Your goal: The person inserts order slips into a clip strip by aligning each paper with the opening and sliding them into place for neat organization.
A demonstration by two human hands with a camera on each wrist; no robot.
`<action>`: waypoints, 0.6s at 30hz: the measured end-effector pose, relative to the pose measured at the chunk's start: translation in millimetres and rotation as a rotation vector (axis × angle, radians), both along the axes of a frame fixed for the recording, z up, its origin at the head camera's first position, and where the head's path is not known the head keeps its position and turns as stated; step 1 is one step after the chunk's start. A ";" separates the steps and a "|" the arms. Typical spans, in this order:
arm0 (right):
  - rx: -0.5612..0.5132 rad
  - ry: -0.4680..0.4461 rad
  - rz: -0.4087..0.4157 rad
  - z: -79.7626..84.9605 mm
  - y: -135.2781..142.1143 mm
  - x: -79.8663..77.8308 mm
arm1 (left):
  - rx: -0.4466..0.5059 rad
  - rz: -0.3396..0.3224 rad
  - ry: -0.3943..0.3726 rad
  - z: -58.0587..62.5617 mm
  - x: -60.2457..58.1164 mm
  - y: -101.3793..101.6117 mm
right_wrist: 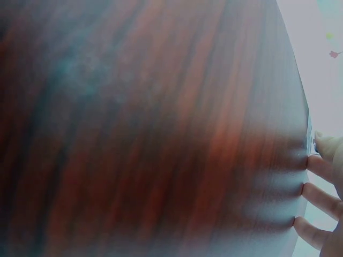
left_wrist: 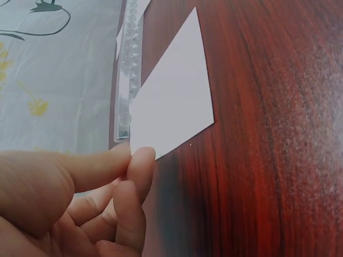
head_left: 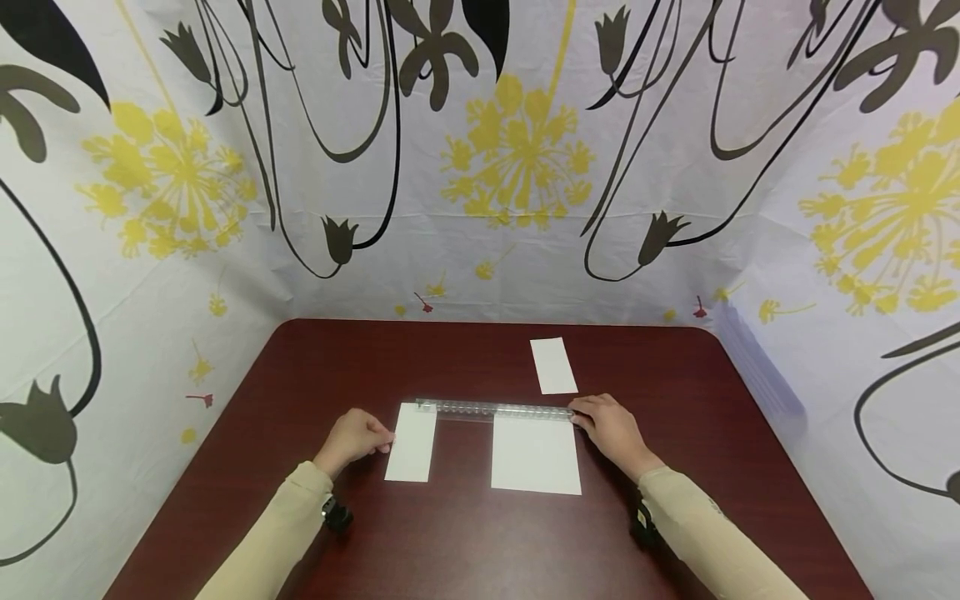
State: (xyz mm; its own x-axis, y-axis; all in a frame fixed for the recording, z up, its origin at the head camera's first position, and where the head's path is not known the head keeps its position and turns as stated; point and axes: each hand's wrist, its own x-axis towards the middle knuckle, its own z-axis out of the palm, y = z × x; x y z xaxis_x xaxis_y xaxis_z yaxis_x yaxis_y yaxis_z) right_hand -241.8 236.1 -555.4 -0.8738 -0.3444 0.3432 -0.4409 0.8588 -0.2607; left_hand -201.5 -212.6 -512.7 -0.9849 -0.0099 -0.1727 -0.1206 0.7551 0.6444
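My left hand (head_left: pixel 357 437) pinches the left edge of a narrow white paper strip (head_left: pixel 410 443) between thumb and forefinger. In the left wrist view the strip (left_wrist: pixel 177 91) lies beyond the fingertips, beside a clear ruler (left_wrist: pixel 128 64). That transparent ruler (head_left: pixel 465 408) runs sideways across the top of the strip and of a larger white sheet (head_left: pixel 536 454). At its right end my right hand (head_left: pixel 611 429) holds it, thumb and forefinger at the tip. The right wrist view shows this hand (right_wrist: pixel 324 187) only at the edge, its other fingertips touching the table.
A smaller white paper piece (head_left: pixel 553 365) lies farther back, behind the ruler's right end. Everything rests on a dark red wooden table (head_left: pixel 375 358). Patterned white cloth (head_left: pixel 420 183) hangs along the back and both sides.
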 end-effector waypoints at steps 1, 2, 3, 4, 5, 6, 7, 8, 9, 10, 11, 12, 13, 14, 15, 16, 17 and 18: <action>0.002 -0.001 -0.002 0.0 0.0 0.1 | 0.007 -0.003 0.010 -0.4 -0.5 0.2; 0.003 -0.002 -0.002 0.1 0.0 0.2 | 0.011 -0.010 0.028 -0.9 -1.0 0.5; 0.003 -0.001 -0.003 0.2 0.0 0.2 | 0.013 -0.013 0.047 -1.4 -1.6 0.9; 0.002 -0.002 -0.003 0.2 0.0 0.3 | 0.013 -0.023 0.077 -1.8 -1.8 1.3; 0.001 -0.001 -0.003 0.3 0.1 0.3 | 0.004 -0.042 0.119 -2.0 -1.8 2.0; 0.000 -0.001 -0.003 0.4 0.1 0.3 | -0.006 -0.069 0.166 -2.3 -1.6 2.9; -0.001 -0.001 -0.003 0.4 0.0 0.4 | -0.019 -0.099 0.216 -2.8 -1.3 3.8; -0.002 -0.001 -0.002 0.4 0.0 0.4 | -0.041 -0.138 0.264 -3.2 -0.6 4.8; -0.003 -0.001 -0.002 0.5 -0.1 0.5 | -0.058 -0.184 0.308 -3.5 0.3 5.7; -0.003 -0.001 -0.001 0.5 -0.3 0.6 | -0.083 -0.239 0.350 -3.7 1.6 6.3; -0.003 -0.002 -0.001 0.6 -0.5 0.6 | -0.112 -0.296 0.378 -4.6 2.7 7.0; -0.003 -0.003 -0.001 0.7 -0.8 0.7 | -0.137 -0.358 0.397 -5.4 4.0 7.6; -0.004 -0.004 -0.001 0.8 -1.0 0.7 | -0.170 -0.419 0.413 -6.2 5.6 8.0; -0.005 -0.004 -0.002 0.8 -1.2 0.7 | -0.200 -0.480 0.426 -7.3 7.2 8.5; -0.007 -0.004 -0.002 0.7 -1.4 0.8 | -0.225 -0.533 0.435 -8.4 8.8 8.8; -0.009 0.000 -0.001 0.7 -1.6 0.8 | -0.261 -0.581 0.446 -9.7 10.5 9.2; -0.011 0.004 -0.001 0.6 -1.7 0.8 | -0.282 -0.620 0.452 -10.9 11.8 9.8; -0.014 0.010 -0.001 0.4 -1.7 0.8 | -0.303 -0.654 0.463 -12.0 13.2 10.2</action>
State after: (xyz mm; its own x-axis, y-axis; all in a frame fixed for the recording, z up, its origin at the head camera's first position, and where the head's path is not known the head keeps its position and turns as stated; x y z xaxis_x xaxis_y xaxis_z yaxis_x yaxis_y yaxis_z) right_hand -241.0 234.4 -555.0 -0.8706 -0.3391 0.3564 -0.4429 0.8556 -0.2680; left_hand -188.3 -202.4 -524.7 -0.7796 0.6037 0.1667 0.6244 0.7289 0.2807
